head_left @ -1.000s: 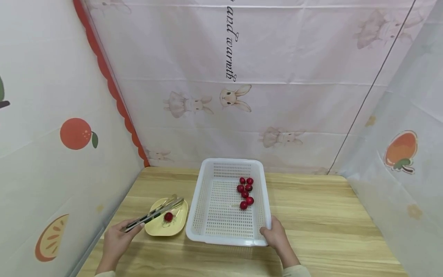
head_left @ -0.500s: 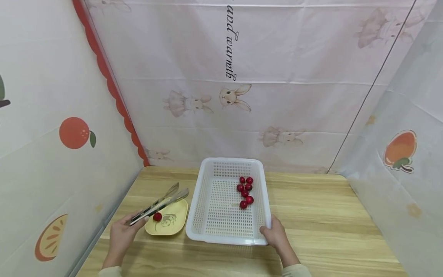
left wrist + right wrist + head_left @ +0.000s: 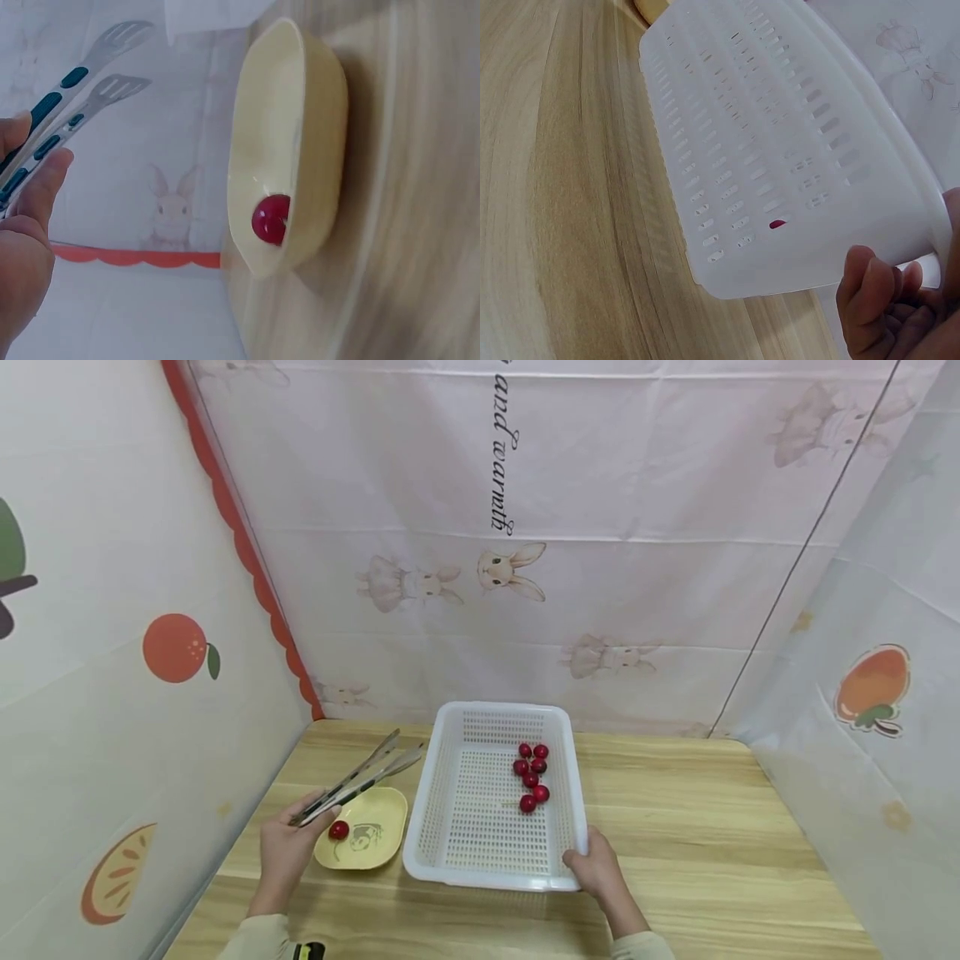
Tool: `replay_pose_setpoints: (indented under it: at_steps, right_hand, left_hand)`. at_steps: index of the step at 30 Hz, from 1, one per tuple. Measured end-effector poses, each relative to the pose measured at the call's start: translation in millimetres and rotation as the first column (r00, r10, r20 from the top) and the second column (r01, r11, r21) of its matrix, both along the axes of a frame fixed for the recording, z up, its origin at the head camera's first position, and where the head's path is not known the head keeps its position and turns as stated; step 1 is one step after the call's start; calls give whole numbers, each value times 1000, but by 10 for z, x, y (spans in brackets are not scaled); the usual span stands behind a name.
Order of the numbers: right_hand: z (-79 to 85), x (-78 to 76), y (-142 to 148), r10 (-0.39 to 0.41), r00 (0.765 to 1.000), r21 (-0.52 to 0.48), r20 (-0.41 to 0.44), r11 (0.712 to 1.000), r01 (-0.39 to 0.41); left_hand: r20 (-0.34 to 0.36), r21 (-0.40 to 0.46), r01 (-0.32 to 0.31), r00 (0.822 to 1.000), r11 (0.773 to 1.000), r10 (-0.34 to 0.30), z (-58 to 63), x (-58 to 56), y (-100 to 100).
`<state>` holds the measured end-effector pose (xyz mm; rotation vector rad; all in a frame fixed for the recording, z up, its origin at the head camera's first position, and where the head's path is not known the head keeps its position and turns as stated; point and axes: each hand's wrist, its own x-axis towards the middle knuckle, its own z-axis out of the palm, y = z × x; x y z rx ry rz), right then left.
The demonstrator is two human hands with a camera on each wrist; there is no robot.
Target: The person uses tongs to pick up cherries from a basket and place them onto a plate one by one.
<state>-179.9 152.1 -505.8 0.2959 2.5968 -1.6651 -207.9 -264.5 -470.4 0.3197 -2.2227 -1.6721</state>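
Observation:
My left hand (image 3: 285, 852) grips a pair of metal tongs (image 3: 360, 781) near their rear end. The tongs' arms are spread, with nothing between their slotted heads, above the yellow dish (image 3: 378, 856). One red cherry (image 3: 270, 219) lies inside that dish, near its left side. To the right stands a white perforated plastic basket (image 3: 480, 881), where several cherries (image 3: 531, 780) sit in a cluster toward the right wall. At the basket's near right corner, my right hand (image 3: 596, 868) holds the rim, thumb over it and fingers curled outside, as the right wrist view shows.
Dish and basket stand side by side on a wooden table (image 3: 690, 827). Printed cloth walls (image 3: 480, 635) enclose the table at the back, left and right. The basket's left wall is close to the dish's right edge.
The tongs first lay over the cherry; they have risen and moved up and right with my left hand, their arms wider apart. The cherry shifted left in the dish. My right hand stayed put.

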Motion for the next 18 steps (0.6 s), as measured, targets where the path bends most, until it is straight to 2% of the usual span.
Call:
replay_pose_setpoints:
  at_steps: [12,18]
  right_hand:
    - [6,1,-16,-2,1000,6,-6,1000,3]
    - [7,4,-6,-3,1000,19,4,1000,3]
  left_hand:
    - [3,57,25,1000,998,-25,126,-60,186]
    - [19,12,11,1000,1000,-11,201,-123,286]
